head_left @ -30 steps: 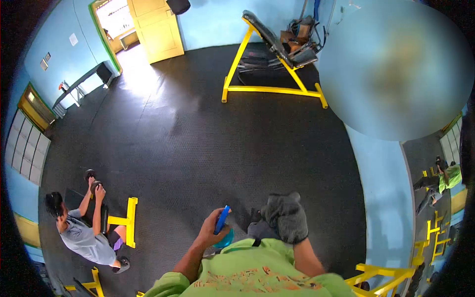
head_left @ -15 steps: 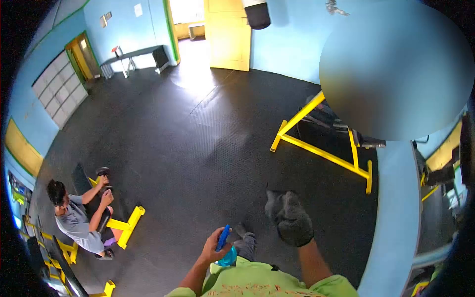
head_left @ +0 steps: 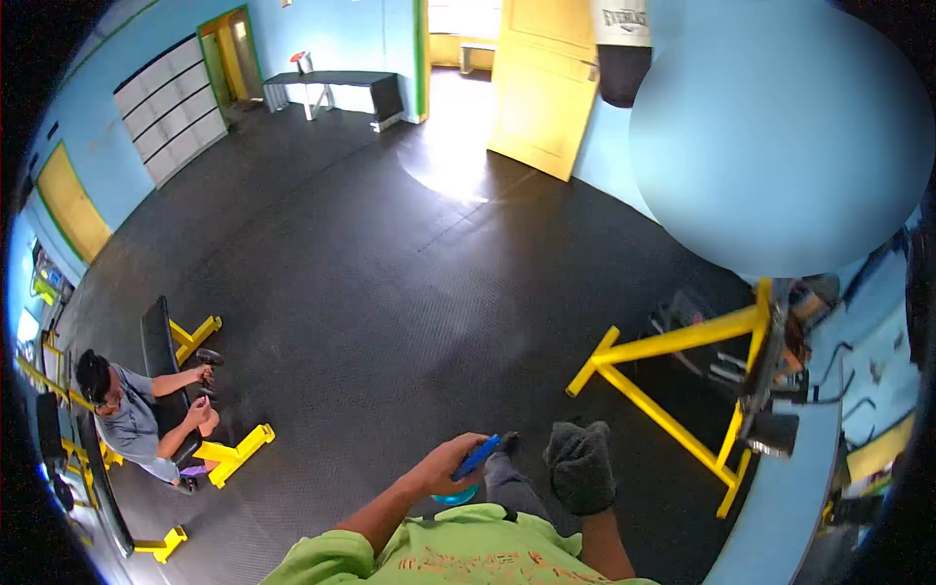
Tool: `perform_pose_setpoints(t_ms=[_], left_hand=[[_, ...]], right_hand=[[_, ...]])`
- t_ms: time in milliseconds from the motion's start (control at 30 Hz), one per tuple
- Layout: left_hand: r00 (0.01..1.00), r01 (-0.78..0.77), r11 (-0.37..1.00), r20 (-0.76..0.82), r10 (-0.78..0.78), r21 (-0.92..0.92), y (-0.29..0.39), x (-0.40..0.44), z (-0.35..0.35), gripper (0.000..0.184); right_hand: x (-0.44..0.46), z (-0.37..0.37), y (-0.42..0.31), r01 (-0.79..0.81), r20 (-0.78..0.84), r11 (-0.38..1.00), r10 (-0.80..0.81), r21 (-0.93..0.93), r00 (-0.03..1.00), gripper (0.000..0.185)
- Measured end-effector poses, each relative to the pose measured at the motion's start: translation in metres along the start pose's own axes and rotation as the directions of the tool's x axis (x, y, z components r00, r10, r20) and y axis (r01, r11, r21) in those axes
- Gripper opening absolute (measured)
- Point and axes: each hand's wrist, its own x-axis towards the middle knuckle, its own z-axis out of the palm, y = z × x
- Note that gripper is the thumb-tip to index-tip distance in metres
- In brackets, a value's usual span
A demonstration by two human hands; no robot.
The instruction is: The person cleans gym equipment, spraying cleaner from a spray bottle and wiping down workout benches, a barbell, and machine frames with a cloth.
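My left hand (head_left: 454, 462) is wrapped round the blue top of a spray bottle (head_left: 476, 457), whose turquoise body shows below it in front of my green shirt (head_left: 468, 546). A dark grey cloth (head_left: 580, 468) covers my right hand, bunched over it down to the wrist, so its fingers are hidden. Both hands are held low in front of my body, apart from each other, over the dark floor.
At left a person (head_left: 132, 414) in grey sits on a black bench (head_left: 161, 341) with yellow legs, holding dumbbells. A yellow-framed machine (head_left: 663, 419) stands at right. Further back are a padded bench (head_left: 336, 78), a yellow door (head_left: 543, 88) and a punching bag (head_left: 624, 54).
The view has turned left, so the yellow-framed machine has shifted right and down and the door further right. The cloth-covered right hand is lifted more upright. The seated person's arms are lower.
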Motion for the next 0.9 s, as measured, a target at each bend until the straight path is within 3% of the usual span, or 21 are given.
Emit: perform_pose_setpoints(t_ms=[33,67,100,167,233,267,300,367,400,467,567,600,667,733,767,833,900], left_hand=[[1.0,0.005,1.0,-0.027,-0.004,0.001,-0.016,0.015,-0.007,0.056],[0.994,0.095,0.995,-0.061,-0.096,-0.013,-0.029,0.029,-0.014,0.057],[0.977,0.187,0.982,-0.1,-0.189,-0.03,-0.037,0.041,-0.022,0.058],[0.954,0.208,0.978,-0.225,-0.2,0.012,-0.036,0.066,-0.048,0.059],[0.905,0.217,0.972,-0.391,-0.166,0.089,-0.044,0.09,-0.076,0.061],[0.889,0.246,0.966,-0.417,-0.191,0.082,-0.046,0.096,-0.091,0.061],[0.856,0.29,0.957,-0.451,-0.254,0.013,-0.047,0.105,-0.105,0.061],[0.802,0.321,0.945,-0.513,-0.307,-0.064,-0.055,0.125,-0.131,0.061],[0.766,0.312,0.947,-0.567,-0.302,-0.083,-0.061,0.13,-0.143,0.059],[0.715,0.295,0.95,-0.636,-0.29,-0.101,-0.084,0.14,-0.169,0.057],[0.643,0.217,0.95,-0.7,-0.311,-0.223,-0.122,0.162,-0.22,0.054],[0.661,0.252,0.959,-0.7,-0.269,-0.131,-0.135,0.17,-0.242,0.052],[0.655,0.271,0.962,-0.723,-0.219,-0.047,-0.157,0.188,-0.29,0.049],[0.722,0.238,0.97,-0.678,-0.142,0.051,-0.179,0.208,-0.35,0.053],[0.685,0.252,0.966,-0.715,-0.14,0.052,-0.186,0.222,-0.382,0.053],[0.681,0.104,0.993,-0.732,-0.029,0.058,-0.192,0.246,-0.439,0.055],[0.736,0.145,0.987,-0.675,-0.061,0.069,-0.179,0.263,-0.5,0.055]], right_hand=[[0.021,0.029,0.028,-0.074,-0.013,0.888,0.09,0.455,0.996,0.016],[0.05,0.034,0.04,-0.055,0.0,0.888,0.063,0.457,0.998,0.016],[0.082,0.034,0.045,0.071,0.104,0.955,-0.105,0.287,0.989,0.008],[0.155,0.032,0.041,0.266,0.209,0.953,-0.291,0.143,0.933,0.009],[0.222,0.023,0.031,0.482,0.096,0.876,-0.483,0.037,0.87,0.016],[0.253,0.031,0.029,0.506,0.105,0.86,-0.51,0.063,0.854,0.016],[0.286,0.04,0.032,0.27,0.218,0.87,-0.382,0.412,0.898,0.02],[0.347,0.055,0.035,-0.012,0.377,0.753,-0.316,0.658,0.871,0.025],[0.376,0.063,0.035,0.263,0.217,0.701,-0.516,0.663,0.828,0.029],[0.428,0.093,0.036,0.532,0.058,0.576,-0.711,0.621,0.701,0.034],[0.508,0.137,0.025,0.553,-0.048,0.517,-0.7,0.654,0.712,0.034],[0.533,0.132,0.001,0.358,0.229,0.648,-0.642,0.672,0.731,0.031],[0.573,0.162,-0.02,0.194,0.496,0.769,-0.56,0.61,0.663,0.027],[0.607,0.225,-0.013,0.142,0.409,0.71,-0.543,0.689,0.733,0.022],[0.637,0.24,-0.019,0.139,0.378,0.679,-0.553,0.721,0.743,0.02],[0.694,0.223,-0.052,-0.177,0.442,0.489,-0.505,0.854,0.741,0.016],[0.729,0.194,-0.091,-0.517,0.558,0.221,-0.442,0.827,0.703,0.013]])
